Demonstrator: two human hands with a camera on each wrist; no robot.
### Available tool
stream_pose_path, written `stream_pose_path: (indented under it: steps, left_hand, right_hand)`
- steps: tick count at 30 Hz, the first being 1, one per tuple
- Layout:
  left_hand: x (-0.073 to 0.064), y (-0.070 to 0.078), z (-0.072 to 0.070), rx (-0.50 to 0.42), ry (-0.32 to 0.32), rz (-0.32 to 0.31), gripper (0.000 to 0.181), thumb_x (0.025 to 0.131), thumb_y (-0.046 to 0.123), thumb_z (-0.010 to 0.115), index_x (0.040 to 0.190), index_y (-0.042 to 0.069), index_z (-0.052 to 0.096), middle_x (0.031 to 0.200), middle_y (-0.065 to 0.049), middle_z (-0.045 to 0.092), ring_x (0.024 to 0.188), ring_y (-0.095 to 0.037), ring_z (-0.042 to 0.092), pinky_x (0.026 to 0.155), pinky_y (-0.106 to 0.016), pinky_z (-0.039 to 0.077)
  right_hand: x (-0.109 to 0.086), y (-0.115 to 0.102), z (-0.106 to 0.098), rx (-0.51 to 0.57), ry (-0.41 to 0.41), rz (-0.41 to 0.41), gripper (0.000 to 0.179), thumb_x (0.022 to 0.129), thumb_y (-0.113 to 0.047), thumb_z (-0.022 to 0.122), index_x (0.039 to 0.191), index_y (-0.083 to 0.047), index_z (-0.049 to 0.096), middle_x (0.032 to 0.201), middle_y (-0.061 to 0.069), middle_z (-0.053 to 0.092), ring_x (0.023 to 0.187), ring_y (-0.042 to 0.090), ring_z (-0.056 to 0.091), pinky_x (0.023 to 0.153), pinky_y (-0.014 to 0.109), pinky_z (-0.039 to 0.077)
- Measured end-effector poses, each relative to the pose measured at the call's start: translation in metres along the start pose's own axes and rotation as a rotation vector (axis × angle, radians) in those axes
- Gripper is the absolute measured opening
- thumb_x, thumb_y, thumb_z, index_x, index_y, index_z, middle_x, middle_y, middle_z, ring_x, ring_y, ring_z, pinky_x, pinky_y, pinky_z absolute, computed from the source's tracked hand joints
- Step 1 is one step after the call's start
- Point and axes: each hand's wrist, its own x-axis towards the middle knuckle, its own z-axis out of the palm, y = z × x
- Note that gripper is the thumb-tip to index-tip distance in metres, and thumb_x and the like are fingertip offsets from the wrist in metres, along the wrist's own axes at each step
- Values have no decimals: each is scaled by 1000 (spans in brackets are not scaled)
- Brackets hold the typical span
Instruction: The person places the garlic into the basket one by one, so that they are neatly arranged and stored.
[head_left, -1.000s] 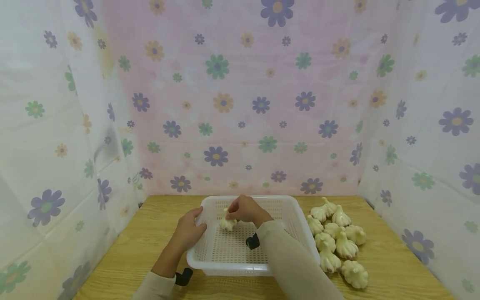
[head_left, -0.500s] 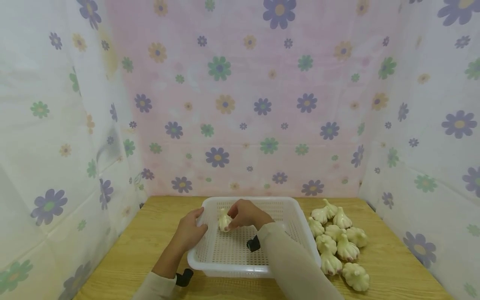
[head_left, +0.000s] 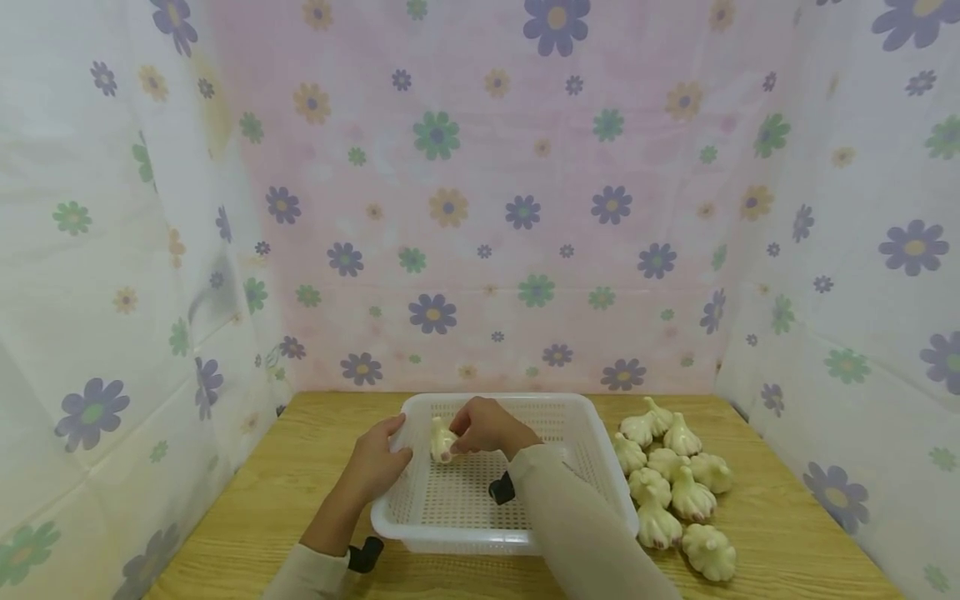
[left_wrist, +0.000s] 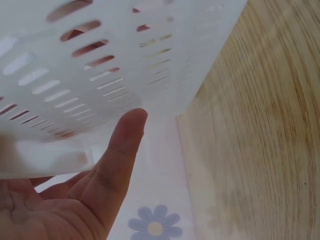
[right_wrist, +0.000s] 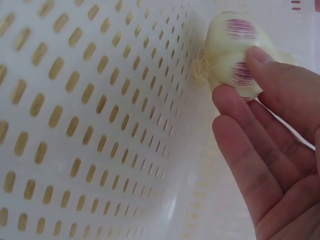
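Note:
A white plastic basket (head_left: 480, 532) with slotted walls and floor stands on the wooden table. My left hand (head_left: 381, 460) holds its left side. In the left wrist view the thumb (left_wrist: 129, 131) lies against the slotted outer wall, while the other fingers are at the rim, partly hidden. Inside the basket, near the left wall, my right hand (head_left: 487, 427) pinches a garlic bulb (head_left: 441, 440) between thumb and fingertips. Purple streaks and a tuft of roots show on this bulb (right_wrist: 232, 42) in the right wrist view, with the roots close to the slotted floor.
Several more garlic bulbs (head_left: 666, 462) lie piled on the table (head_left: 795, 517) to the right of the basket, and one bulb (head_left: 709, 552) sits at the near end. Flower-patterned curtains (head_left: 480, 208) enclose the back and both sides.
My right hand has shifted the garlic bulb slightly left, closer to the basket's left wall, and its fingers have moved lower on the bulb. The left hand stays at the basket's side.

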Motion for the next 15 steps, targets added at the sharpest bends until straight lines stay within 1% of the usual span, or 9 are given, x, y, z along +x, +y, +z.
stream_pose_path:
  steps: [3,7,11,15]
  left_hand:
    - [0,0,-1,-5,-1,-8,64,93,9,66,152,-3,47,155,-25,49,135,-45,54,95,-54,59]
    - [-1,0,-3,-22,-9,-19,64,93,10,65,153,-2,46,155,-25,48,133,-44,57,89,-51,62]
    - [-2,1,-3,-36,-13,-20,64,94,10,65,153,-2,46,155,-26,48,130,-43,59,84,-48,64]
    - [-3,1,-3,-37,-11,-18,63,94,10,66,153,-3,46,155,-26,48,130,-43,59,85,-48,63]
  right_hand:
    - [2,-2,2,4,1,-4,24,79,-7,88,102,-7,80,93,1,76,74,16,72,67,30,62]
    - [3,-5,3,-10,3,-1,29,79,-8,88,106,-6,78,99,3,74,75,17,72,69,31,63]
    - [1,-8,4,-42,7,6,28,79,-10,89,105,-7,78,98,2,73,75,17,71,69,31,62]
    - [1,-9,5,-49,8,4,26,80,-9,88,104,-6,78,92,3,74,75,20,73,67,30,62]
